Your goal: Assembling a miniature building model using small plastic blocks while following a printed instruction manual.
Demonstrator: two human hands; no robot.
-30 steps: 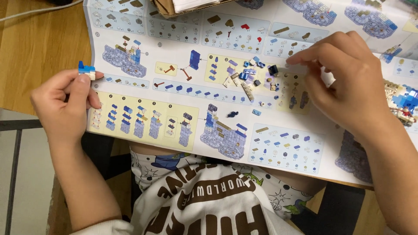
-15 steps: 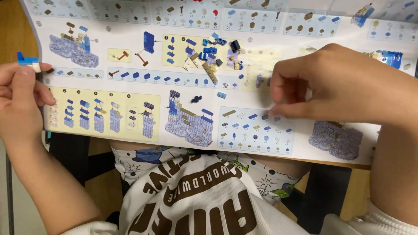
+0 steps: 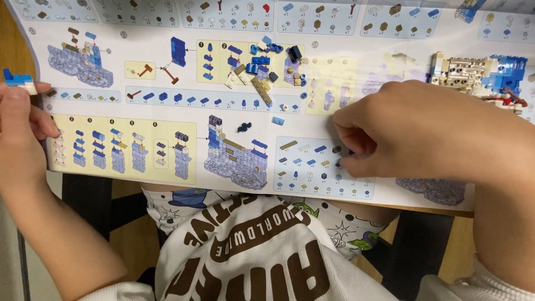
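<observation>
A large printed instruction sheet (image 3: 167,106) for a toy-brick model lies spread over a wooden table. My left hand (image 3: 19,131) rests at the sheet's left edge and pinches a small blue and white brick assembly (image 3: 18,80) between thumb and fingers. My right hand (image 3: 412,131) lies on the sheet's lower right part, fingers curled, fingertips pinched down at a small dark piece (image 3: 338,150) on the parts panel. Whether it grips the piece I cannot tell. A loose heap of blue, tan and black bricks (image 3: 262,64) sits on the sheet's middle.
A half-built model of white and blue bricks (image 3: 479,72) stands at the right, behind my right hand. A single light-blue brick (image 3: 278,120) and a small black piece (image 3: 244,127) lie loose on the sheet. The table's front edge (image 3: 390,206) runs just above my patterned shirt.
My right hand moved from the brick heap down and right to the parts panel near the sheet's lower edge. The left hand keeps holding its small assembly. The view has shifted and come closer.
</observation>
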